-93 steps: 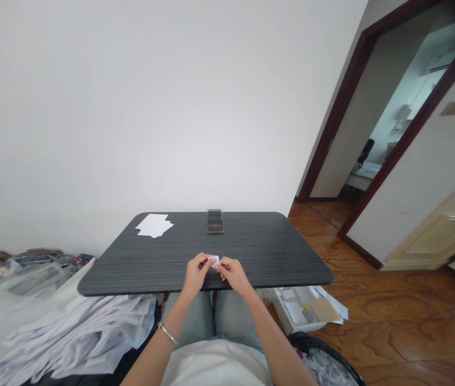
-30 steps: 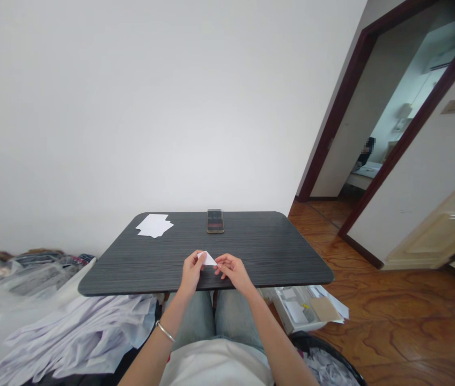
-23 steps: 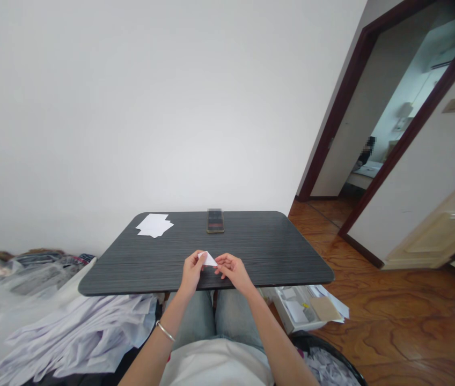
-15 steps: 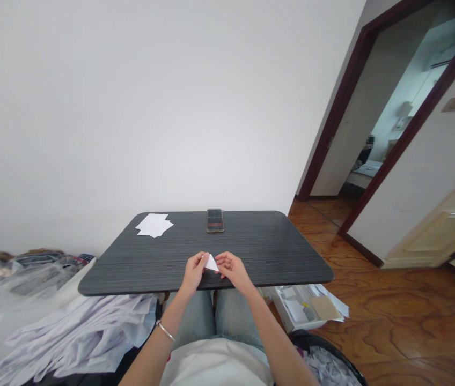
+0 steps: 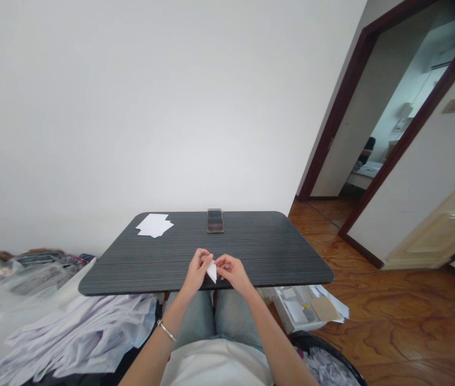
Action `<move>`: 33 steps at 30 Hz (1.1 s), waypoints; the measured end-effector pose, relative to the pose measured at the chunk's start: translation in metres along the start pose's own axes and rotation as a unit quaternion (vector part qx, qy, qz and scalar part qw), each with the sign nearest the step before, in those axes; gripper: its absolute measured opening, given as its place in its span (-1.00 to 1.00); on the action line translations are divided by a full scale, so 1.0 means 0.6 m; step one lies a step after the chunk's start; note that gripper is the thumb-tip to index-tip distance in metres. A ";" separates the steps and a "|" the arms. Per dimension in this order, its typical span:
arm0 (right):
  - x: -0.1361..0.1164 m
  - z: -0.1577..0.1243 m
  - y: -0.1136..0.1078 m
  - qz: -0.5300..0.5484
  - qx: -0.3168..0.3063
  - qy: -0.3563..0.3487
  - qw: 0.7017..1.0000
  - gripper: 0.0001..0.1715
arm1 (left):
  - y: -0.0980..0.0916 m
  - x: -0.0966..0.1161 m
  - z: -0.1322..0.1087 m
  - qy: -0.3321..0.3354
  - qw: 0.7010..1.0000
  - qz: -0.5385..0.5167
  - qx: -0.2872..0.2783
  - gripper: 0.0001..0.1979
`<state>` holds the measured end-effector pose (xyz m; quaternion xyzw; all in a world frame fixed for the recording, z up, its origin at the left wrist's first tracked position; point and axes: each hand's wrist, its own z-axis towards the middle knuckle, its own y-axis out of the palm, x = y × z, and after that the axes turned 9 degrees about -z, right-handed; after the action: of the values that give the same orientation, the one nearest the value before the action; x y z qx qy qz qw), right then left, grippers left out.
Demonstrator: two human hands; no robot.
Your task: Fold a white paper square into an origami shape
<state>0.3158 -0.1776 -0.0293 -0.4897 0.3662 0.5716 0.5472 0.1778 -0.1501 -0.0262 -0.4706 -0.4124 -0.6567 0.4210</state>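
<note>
"What are the hands doing?"

"The left hand (image 5: 198, 269) and the right hand (image 5: 231, 272) both pinch a little white paper triangle (image 5: 212, 272), over the tabletop (image 5: 276, 252) by its near edge."

"What else is there?"

"A phone (image 5: 215, 221) and white paper sheets (image 5: 154, 225), by the far edge."

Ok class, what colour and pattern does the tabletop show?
Dark grey tabletop, finely streaked; clearest in the head view.

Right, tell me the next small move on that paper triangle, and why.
Probably steady the white paper triangle with the right hand: the left hand pinches only its top, and its point hangs loose below.
</note>
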 end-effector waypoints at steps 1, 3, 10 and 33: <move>-0.001 0.000 0.000 -0.004 -0.003 0.001 1.000 -0.83 | 0.001 0.000 0.000 0.001 1.000 -0.002 0.001 -0.70; -0.003 0.001 0.001 -0.012 -0.010 -0.001 1.000 -0.81 | 0.002 0.001 -0.001 0.000 1.000 -0.001 -0.002 -0.68; -0.003 0.003 0.001 -0.005 -0.015 -0.004 1.000 -0.80 | 0.002 -0.001 -0.003 0.014 0.998 0.051 -0.018 -0.65; 0.006 0.006 -0.003 0.056 0.109 0.009 0.992 -0.75 | -0.009 0.007 0.003 -0.027 0.999 -0.038 -0.014 -0.76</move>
<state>0.3174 -0.1727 -0.0319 -0.4112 0.4581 0.5531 0.5614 0.1726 -0.1474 -0.0225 -0.4782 -0.4322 -0.6647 0.3777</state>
